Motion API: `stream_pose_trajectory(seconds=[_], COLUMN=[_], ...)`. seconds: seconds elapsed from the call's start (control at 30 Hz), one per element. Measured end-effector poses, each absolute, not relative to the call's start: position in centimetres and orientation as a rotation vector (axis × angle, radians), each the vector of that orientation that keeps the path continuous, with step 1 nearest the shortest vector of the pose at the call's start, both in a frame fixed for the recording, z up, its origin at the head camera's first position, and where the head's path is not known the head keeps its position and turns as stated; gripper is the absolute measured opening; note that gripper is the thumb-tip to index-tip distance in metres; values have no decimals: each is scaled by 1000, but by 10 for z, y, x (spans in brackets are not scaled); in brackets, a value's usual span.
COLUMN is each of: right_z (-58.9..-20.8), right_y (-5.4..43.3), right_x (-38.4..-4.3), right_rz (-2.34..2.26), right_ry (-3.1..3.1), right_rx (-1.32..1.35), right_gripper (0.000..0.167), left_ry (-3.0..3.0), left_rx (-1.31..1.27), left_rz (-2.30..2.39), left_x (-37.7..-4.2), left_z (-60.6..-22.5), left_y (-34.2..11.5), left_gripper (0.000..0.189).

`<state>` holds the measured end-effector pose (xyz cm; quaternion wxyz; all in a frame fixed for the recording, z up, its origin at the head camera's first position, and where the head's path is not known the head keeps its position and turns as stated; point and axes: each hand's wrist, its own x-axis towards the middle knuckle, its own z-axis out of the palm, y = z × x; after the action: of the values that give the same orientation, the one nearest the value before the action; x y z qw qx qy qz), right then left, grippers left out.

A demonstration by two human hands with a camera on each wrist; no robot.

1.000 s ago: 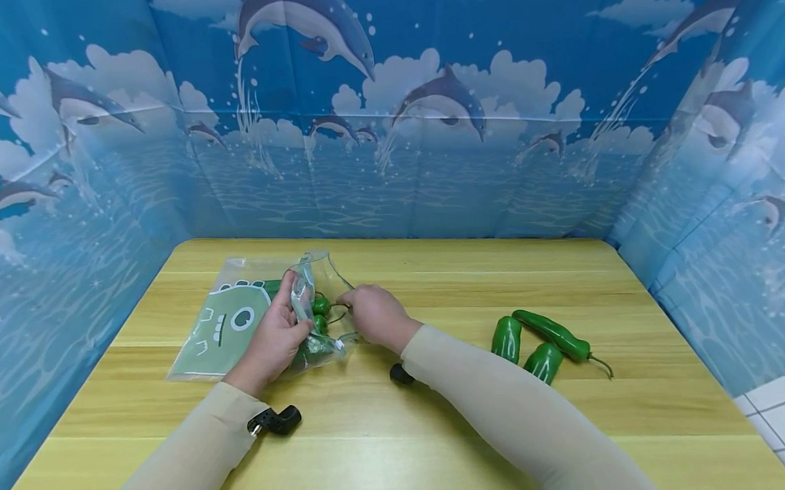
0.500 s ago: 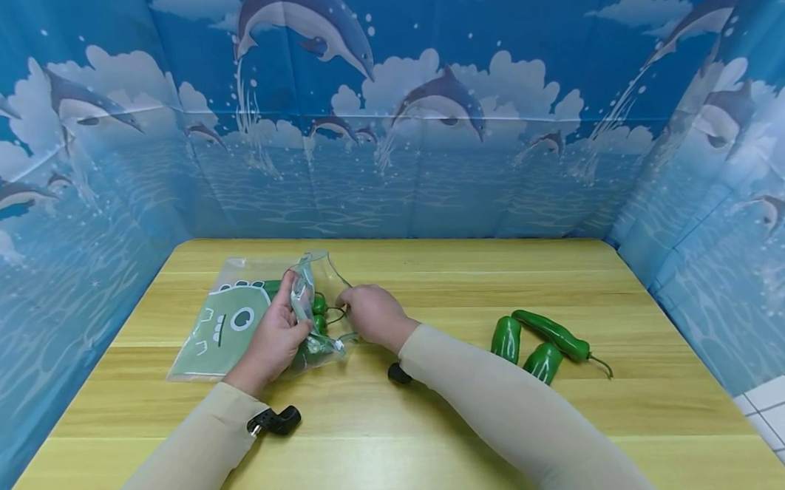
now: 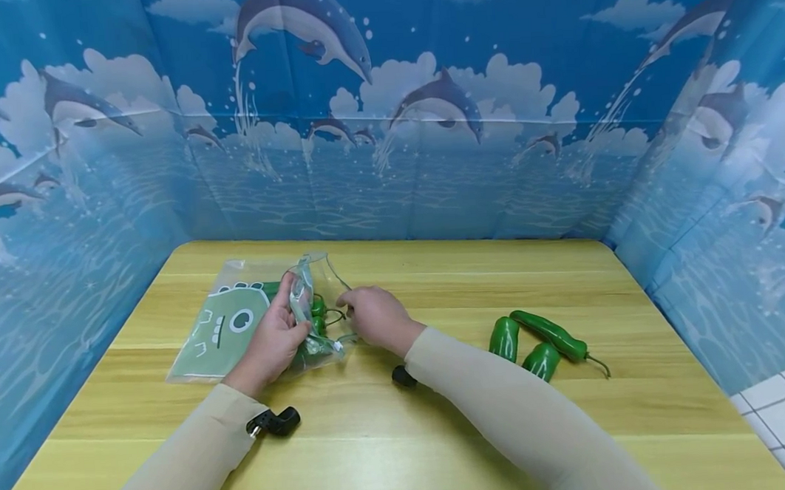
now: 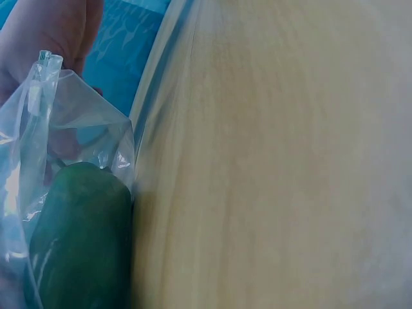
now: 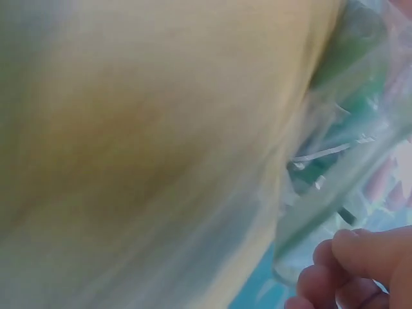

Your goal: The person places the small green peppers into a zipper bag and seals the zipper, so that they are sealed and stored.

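A clear zip bag (image 3: 231,324) with a green cartoon monster print lies at the left of the table. At least two green peppers (image 3: 319,306) sit inside its mouth, their thin stems pointing out to the right. My left hand (image 3: 279,340) grips the bag beside its opening, thumb on the near wall. My right hand (image 3: 377,314), fingers curled, pinches the stretched rim at the far side of the mouth, close to the stems. In the left wrist view, a large green pepper (image 4: 84,238) shows through the plastic. The right wrist view shows the bent fingers (image 5: 360,257) against the bag's edge.
Several loose green peppers lie right of the arms: a long pepper (image 3: 550,334) with a curved stem, and two stubby ones, one a standing-looking pepper (image 3: 505,338). The wooden table (image 3: 350,454) ends at a blue dolphin curtain (image 3: 430,191) behind and on both sides.
Almost nothing moves. The stems of the bagged peppers drop slightly and stand a little apart from the right fingertips. Both hands stay in place at the bag's mouth.
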<state>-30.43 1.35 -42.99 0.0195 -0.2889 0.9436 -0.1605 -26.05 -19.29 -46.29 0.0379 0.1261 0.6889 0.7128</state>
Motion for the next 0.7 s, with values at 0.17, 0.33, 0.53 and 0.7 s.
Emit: stream_pose_trajectory(seconds=[0.17, 0.33, 0.53, 0.7], right_z=[-422, -410, -398, -389], right_y=[29, 55, 92, 126], right_x=[-301, -299, -301, -301], right_rz=[-577, -570, -579, -554], right_ry=[2909, 2908, 2920, 2928], right_rx=[-927, -912, -856, -787], right_gripper=[36, 44, 52, 61], left_ry=[2119, 2125, 2137, 2137], left_rx=[379, 374, 373, 379], left_rz=[2181, 2172, 2152, 2151], left_x=[-260, -259, -260, -260], left_z=[-462, -461, -462, -462], left_y=[-192, -192, -193, -192], left_gripper=[98, 98, 97, 97])
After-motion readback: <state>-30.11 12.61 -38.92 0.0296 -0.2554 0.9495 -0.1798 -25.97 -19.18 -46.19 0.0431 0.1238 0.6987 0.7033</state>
